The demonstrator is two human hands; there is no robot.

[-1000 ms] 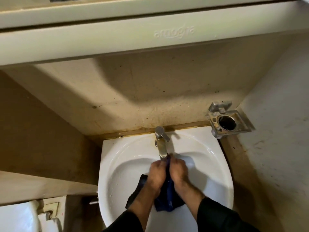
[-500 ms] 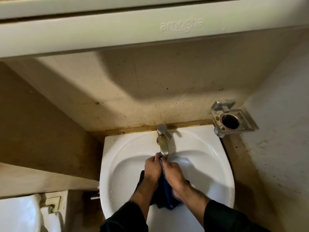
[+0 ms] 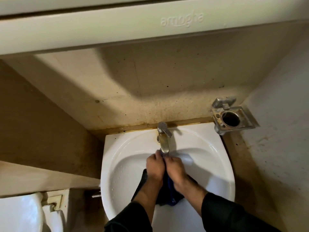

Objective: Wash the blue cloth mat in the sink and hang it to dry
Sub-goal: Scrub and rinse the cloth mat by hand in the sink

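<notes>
The blue cloth mat (image 3: 167,193) hangs bunched and dark inside the white sink (image 3: 209,164), mostly hidden behind my wrists. My left hand (image 3: 155,166) and my right hand (image 3: 175,168) press together around its upper part, both shut on it, directly below the spout of the metal tap (image 3: 163,139). A small fold of the cloth shows between my fingertips near the spout. I cannot tell whether water is running.
A metal wall holder (image 3: 231,117) with a round hole sticks out at the sink's back right corner. A pale cabinet edge (image 3: 150,25) overhangs the wall above. A white fixture (image 3: 20,213) sits at the lower left, and walls close in on both sides.
Both hands have moved up toward the tap spout with the cloth and closed tighter together. The camera has tilted slightly.
</notes>
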